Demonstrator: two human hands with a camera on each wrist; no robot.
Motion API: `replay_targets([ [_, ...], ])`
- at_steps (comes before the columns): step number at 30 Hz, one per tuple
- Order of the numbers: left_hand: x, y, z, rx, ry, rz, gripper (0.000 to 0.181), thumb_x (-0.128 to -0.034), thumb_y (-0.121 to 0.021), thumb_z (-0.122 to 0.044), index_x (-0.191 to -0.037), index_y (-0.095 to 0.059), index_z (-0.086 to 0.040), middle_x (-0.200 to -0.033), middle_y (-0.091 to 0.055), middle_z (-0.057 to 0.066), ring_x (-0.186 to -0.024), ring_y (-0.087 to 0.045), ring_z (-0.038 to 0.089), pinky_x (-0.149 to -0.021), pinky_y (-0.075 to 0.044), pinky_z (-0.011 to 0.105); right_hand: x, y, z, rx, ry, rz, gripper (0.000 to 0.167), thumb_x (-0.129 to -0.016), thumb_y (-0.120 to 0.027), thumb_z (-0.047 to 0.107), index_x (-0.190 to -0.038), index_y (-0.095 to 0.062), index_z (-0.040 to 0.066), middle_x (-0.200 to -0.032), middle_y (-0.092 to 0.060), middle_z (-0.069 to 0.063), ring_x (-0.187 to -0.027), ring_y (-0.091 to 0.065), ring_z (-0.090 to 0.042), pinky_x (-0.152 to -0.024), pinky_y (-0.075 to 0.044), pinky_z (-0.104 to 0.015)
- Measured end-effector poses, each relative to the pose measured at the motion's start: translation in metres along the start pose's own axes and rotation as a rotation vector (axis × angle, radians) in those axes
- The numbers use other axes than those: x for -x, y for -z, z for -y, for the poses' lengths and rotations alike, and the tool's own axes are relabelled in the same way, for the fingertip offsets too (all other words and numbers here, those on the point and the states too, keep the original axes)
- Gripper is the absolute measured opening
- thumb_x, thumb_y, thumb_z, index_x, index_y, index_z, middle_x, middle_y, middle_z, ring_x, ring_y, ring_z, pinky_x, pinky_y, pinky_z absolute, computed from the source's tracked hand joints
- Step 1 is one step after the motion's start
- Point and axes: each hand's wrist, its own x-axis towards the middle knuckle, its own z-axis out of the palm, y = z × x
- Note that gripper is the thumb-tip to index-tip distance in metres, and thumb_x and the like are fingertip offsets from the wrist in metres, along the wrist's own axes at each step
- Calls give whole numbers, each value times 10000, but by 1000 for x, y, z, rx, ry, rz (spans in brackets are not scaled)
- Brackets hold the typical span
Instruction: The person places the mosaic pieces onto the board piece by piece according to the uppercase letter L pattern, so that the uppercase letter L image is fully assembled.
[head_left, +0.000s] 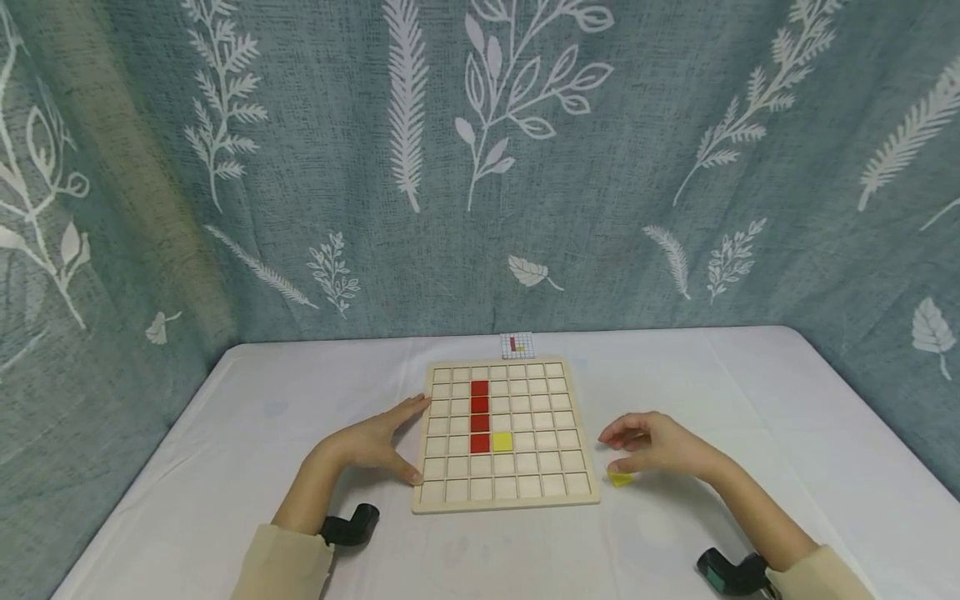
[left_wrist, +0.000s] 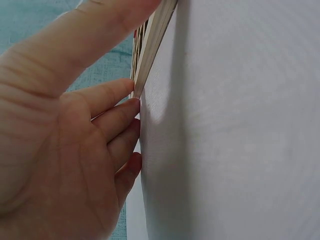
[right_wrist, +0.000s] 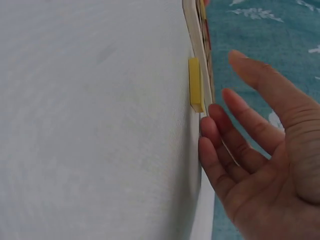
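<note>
A wooden grid board (head_left: pixel 506 505) lies on the table, with a column of several red square tiles (head_left: pixel 480 405) and one yellow square tile (head_left: pixel 502 442) beside the lowest red one. My left hand (head_left: pixel 371 439) touches the board's left edge with thumb and fingertips, fingers fairly straight. My right hand (head_left: pixel 667 447) hovers just right of the board, its fingers loosely bent and holding nothing. Under its thumb, on the tablecloth, lies a loose yellow piece (head_left: pixel 620 479), partly hidden in the head view. The right wrist view shows that yellow piece (right_wrist: pixel 195 85) apart from the fingers, near the board's edge.
A small card (head_left: pixel 517 346) with a printed grid and coloured squares lies behind the board's far edge. The white tablecloth (head_left: pixel 300 383) spreads around the board. A teal leaf-patterned curtain (head_left: pixel 570 225) hangs at the back and sides.
</note>
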Motion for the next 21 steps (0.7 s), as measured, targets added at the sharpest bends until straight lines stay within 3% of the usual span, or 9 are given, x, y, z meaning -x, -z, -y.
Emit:
replay_targets([
  [6, -1, -1, 1, 3, 6, -10, 1096, -585, -865, -207, -1454, -226, -16, -1527, -125, 193, -1392, -93, 398, -1090, -148, 559, 4, 4, -6, 83, 30, 13, 403, -708, -788, 276, -1044, -669, 89, -1033, -653, -6, -942, -590, -111, -830, -484, -236],
  [14, 0, -1, 0, 14, -3, -9, 1096, -585, -865, -194, -1452, -221, -6, -1526, -124, 195, -1389, -92, 405, -1088, -147, 564, 8, 6, -8, 63, 57, 64, 379, -705, -791, 251, -1038, -679, 109, -1034, -626, -1, -959, -572, -91, -848, -465, -230],
  [21, -1, -2, -1, 8, 17, -17, 1099, -582, -866, -201, -1456, -224, -23, -1528, -127, 186, -1390, -96, 400, -1087, -146, 565, 8, 5, -8, 76, 91, 64, 306, -685, -804, 222, -961, -699, 141, -994, -603, 20, -942, -560, -79, -859, -461, -234],
])
